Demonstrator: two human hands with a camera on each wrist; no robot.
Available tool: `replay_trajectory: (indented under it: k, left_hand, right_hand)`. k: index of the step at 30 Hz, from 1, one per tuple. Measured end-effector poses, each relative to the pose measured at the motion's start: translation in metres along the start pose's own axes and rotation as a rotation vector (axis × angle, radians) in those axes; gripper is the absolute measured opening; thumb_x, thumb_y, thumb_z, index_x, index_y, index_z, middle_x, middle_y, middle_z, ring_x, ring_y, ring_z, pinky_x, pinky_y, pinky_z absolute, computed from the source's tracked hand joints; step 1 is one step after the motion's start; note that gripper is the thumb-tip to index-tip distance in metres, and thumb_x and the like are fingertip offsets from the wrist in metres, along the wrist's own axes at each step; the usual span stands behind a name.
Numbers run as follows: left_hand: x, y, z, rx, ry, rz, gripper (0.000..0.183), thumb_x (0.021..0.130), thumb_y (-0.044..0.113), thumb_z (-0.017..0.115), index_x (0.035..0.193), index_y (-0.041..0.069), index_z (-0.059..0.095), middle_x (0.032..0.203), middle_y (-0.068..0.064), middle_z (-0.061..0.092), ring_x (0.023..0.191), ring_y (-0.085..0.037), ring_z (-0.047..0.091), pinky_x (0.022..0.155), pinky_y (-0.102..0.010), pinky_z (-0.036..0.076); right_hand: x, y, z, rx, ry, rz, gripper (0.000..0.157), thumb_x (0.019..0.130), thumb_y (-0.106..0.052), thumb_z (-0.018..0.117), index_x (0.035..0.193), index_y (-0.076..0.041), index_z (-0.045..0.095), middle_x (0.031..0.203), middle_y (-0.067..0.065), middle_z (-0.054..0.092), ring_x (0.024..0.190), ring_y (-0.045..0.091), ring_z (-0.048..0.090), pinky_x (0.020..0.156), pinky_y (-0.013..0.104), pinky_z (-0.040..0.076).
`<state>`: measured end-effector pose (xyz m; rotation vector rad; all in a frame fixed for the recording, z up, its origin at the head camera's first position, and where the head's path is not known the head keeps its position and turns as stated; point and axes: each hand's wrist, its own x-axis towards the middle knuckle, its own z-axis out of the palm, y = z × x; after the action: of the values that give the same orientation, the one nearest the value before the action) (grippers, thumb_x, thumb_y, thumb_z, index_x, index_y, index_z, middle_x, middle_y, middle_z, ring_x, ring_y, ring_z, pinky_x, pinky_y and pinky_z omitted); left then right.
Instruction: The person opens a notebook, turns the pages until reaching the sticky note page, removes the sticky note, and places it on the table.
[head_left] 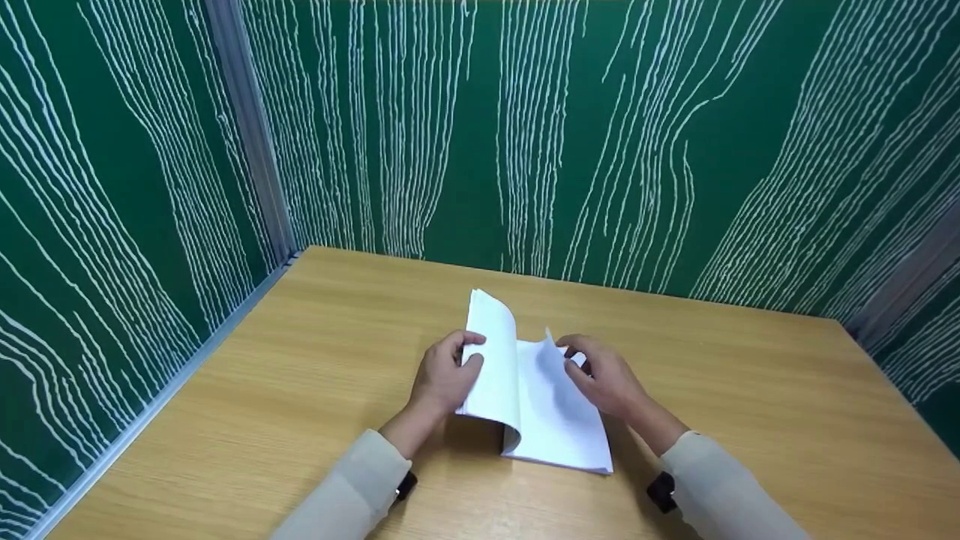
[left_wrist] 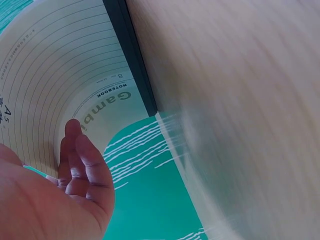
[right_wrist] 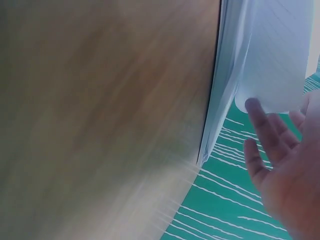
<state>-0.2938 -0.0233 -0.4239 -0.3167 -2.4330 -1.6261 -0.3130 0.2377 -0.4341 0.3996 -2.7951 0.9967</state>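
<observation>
A notebook (head_left: 555, 420) with a dark spine (left_wrist: 131, 60) stands open on the table, its pages white in the head view. My left hand (head_left: 448, 373) grips the raised, curved left-hand stack of pages (head_left: 491, 360), thumb on the page side and fingers behind. The lined cover (left_wrist: 55, 65), printed "NOTEBOOK" and "A5", faces the left wrist camera. At the far right corner, my right hand (head_left: 606, 373) pinches a lifted page (right_wrist: 277, 55) between thumb and forefinger, its other fingers spread loosely. The remaining right-hand pages lie flat beneath.
The wooden table (head_left: 322, 337) extends around the notebook on all sides. Green panels (head_left: 465, 150) with wavy white lines rise behind it and at both sides. A dark wrist device (head_left: 661, 491) shows beneath the right sleeve.
</observation>
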Motion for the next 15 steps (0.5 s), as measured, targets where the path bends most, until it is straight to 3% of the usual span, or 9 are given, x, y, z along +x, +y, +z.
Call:
replay_trajectory:
  k: [7, 12, 15]
  left_hand:
    - [0.0004, -0.0013, 0.0002, 0.004, 0.005, 0.005, 0.022, 0.091, 0.016, 0.058, 0.112, 0.018, 0.067, 0.11, 0.004, 0.063, 0.094, -0.017, 0.053, 0.082, -0.037, 0.044]
    - [0.0005, -0.0025, 0.0001, 0.004, 0.017, 0.017, 0.022, 0.09, 0.015, 0.059, 0.11, 0.017, 0.068, 0.096, 0.005, 0.062, 0.083, -0.016, 0.051, 0.072, -0.034, 0.042]
    - [0.0006, -0.0021, 0.0002, -0.002, 0.016, 0.014, 0.022, 0.09, 0.016, 0.059, 0.11, 0.017, 0.068, 0.096, 0.005, 0.062, 0.084, -0.016, 0.051, 0.073, -0.034, 0.043]
  right_hand:
    - [-0.0009, -0.0004, 0.0004, 0.013, -0.032, -0.137, 0.029, 0.095, -0.005, 0.049, 0.113, -0.018, 0.067, 0.108, -0.002, 0.061, 0.093, 0.018, 0.057, 0.084, 0.038, 0.05]
    - [-0.0029, -0.0006, 0.0002, 0.0, -0.061, -0.262, 0.032, 0.087, 0.001, 0.057, 0.111, -0.019, 0.065, 0.11, -0.004, 0.061, 0.084, 0.014, 0.06, 0.077, 0.039, 0.053]
    - [-0.0038, -0.0007, 0.0, 0.005, -0.086, -0.292, 0.031, 0.086, -0.003, 0.062, 0.112, -0.02, 0.064, 0.109, -0.003, 0.06, 0.081, 0.013, 0.061, 0.075, 0.043, 0.052]
